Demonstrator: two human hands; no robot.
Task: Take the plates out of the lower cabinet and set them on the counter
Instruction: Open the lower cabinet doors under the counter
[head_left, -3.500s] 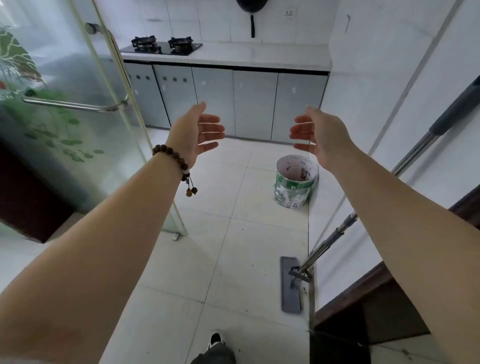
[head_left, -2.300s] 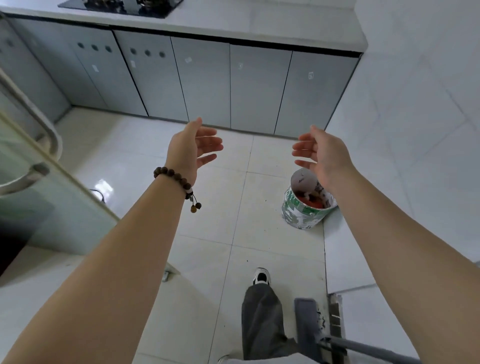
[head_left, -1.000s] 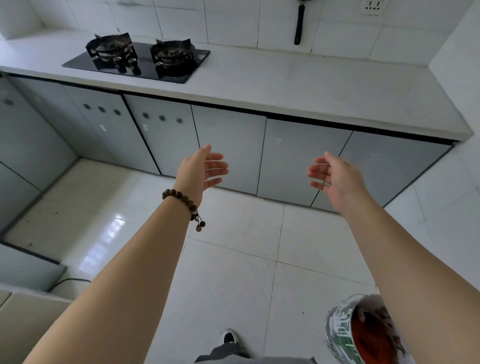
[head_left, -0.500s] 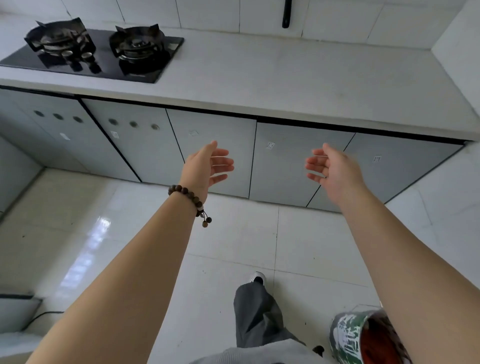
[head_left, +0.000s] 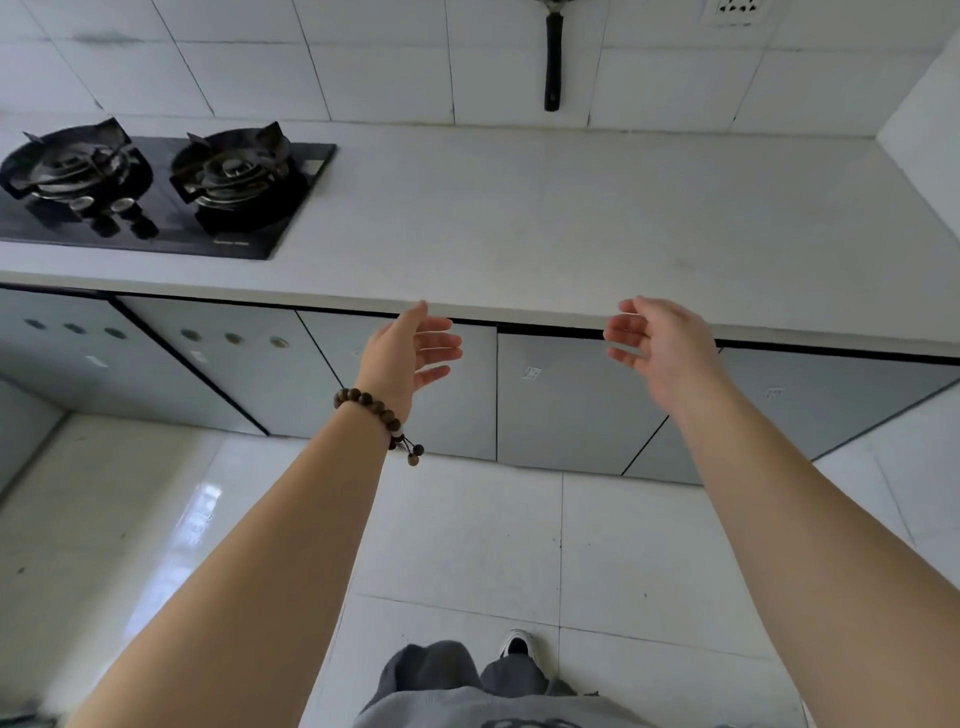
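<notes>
A black glass two-burner gas hob (head_left: 156, 192) sits far left on the white stone desk (head_left: 571, 218). Your left hand (head_left: 410, 353), with a brown bead bracelet (head_left: 371, 408) at the wrist, hovers spread and empty before the closed grey lower cabinet doors (head_left: 561, 410). The plates are hidden from view. Your right hand (head_left: 660, 348) hovers beside it, fingers relaxed, holding nothing.

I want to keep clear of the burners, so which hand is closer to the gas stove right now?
Left. The left hand is below and to the right of the gas stove; the right hand is level with the left one but farther right, away from the stove.
</notes>
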